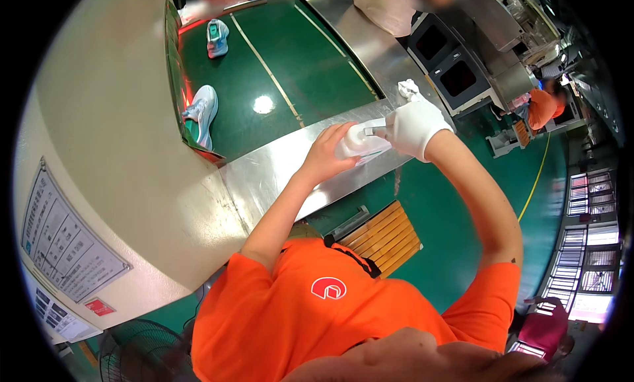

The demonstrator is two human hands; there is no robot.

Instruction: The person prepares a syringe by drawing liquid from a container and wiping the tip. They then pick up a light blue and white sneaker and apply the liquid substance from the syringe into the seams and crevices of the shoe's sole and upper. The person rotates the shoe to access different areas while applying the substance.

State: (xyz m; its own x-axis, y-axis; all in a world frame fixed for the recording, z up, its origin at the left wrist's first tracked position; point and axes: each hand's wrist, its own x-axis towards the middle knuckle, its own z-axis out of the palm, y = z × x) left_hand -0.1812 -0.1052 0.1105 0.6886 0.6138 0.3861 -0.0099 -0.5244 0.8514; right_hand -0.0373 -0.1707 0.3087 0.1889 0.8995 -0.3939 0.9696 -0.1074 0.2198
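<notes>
My bare left hand (325,152) is wrapped round a whitish, translucent plastic container (352,144) above the metal ledge. On my right hand (416,129) is a white glove, and its fingers pinch a small tool with a flat, greyish end (374,128). That end is at the container's top; whether it reaches inside cannot be made out. The rest of the tool is hidden in the glove. Just beyond the gloved hand, a crumpled white cloth or paper (408,89) lies on the metal.
Ahead runs a green conveyor belt (277,71) with a pale shoe (206,114) near its left edge and another shoe (216,39) farther off. A large beige machine housing (112,117) fills the left. A wooden slatted stool (383,236) stands below the metal ledge (264,167). Other people are around.
</notes>
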